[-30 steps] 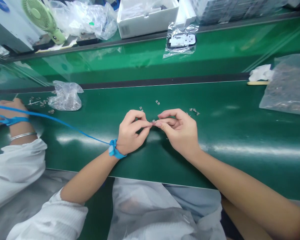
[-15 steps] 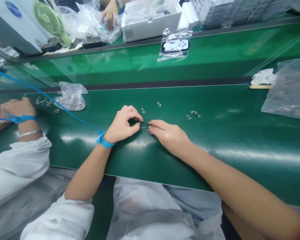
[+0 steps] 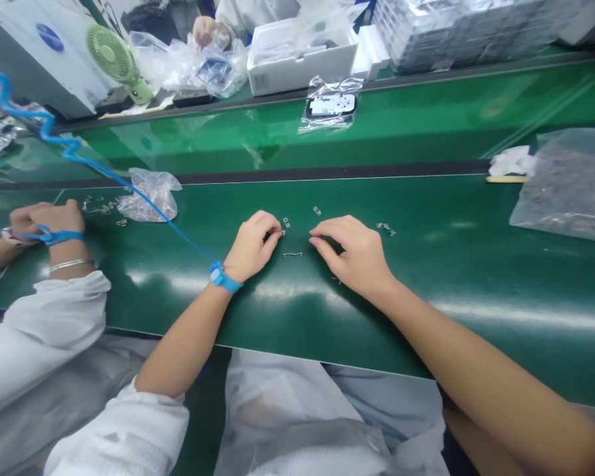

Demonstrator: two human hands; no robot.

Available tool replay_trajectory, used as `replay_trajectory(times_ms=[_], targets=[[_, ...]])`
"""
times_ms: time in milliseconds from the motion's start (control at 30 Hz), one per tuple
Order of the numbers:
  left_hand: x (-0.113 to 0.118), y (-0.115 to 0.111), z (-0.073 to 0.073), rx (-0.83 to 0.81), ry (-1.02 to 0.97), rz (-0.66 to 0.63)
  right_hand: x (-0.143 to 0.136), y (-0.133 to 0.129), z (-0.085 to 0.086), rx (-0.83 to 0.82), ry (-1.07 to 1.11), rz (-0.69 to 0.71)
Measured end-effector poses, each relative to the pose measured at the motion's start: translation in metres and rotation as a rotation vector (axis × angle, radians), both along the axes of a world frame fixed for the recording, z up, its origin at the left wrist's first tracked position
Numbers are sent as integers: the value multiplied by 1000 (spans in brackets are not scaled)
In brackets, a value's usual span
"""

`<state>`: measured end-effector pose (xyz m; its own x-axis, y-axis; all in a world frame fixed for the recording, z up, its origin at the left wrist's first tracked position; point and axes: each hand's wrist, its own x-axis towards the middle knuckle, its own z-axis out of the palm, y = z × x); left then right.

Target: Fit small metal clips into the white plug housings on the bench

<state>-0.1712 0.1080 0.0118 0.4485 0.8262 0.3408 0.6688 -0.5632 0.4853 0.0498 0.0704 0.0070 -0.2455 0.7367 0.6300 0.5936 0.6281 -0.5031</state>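
My left hand [image 3: 254, 246], a blue strap at its wrist, has thumb and forefinger pinched together at a small metal part [image 3: 283, 233], mostly covered by the fingertips. My right hand [image 3: 357, 254] hovers to the right, thumb and forefinger curved with a slight gap at the tips; nothing shows between them. Between the hands lies a thin metal strip [image 3: 293, 254] with bent ends. Small metal clips lie beyond the fingers: one clip [image 3: 286, 223] near my left hand, another clip [image 3: 317, 211] farther off. A small metal piece [image 3: 336, 280] sits beneath my right thumb.
Several metal pieces [image 3: 387, 229] lie right of my right hand. A blue coiled cord [image 3: 153, 210] crosses to my left wrist. A co-worker's hands [image 3: 54, 221] are at left, near a plastic bag [image 3: 151, 194]. A large bag of parts [image 3: 568, 188] lies right.
My right hand has moved up and right, away from my left hand, and its fingers have opened. My left fingertips have closed in. The metal strip is now uncovered.
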Motion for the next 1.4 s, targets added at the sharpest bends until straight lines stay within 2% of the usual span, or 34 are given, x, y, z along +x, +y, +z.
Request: replay_trajectory(times_ms=[100, 267, 400, 533, 700, 833, 1000, 1267, 1400], targets=[[12, -11, 3, 47, -151, -141, -3, 0, 2, -157, 50, 31], [23, -21, 4, 27, -406, -223, -4, -3, 6, -341, 297, 144], [23, -20, 3, -194, -686, -176, -3, -5, 7, -367, 443, 193], [23, -21, 5, -399, -818, -184, -3, -9, 9, -435, 535, 222], [24, -24, 7, -430, -833, -127, -3, -10, 15, -684, 670, 286], [25, -25, 9, -352, -766, -145, -5, -9, 18, -924, 901, 350], [27, -28, 7, -244, -780, -78, -8, -10, 13, -1157, 1134, 428], [25, -29, -7, -256, -731, -50, -8, -11, 8, -1291, 1195, 508], [25, -29, -6, -268, -668, -60, -6, -10, 8, -1361, 1109, 535]])
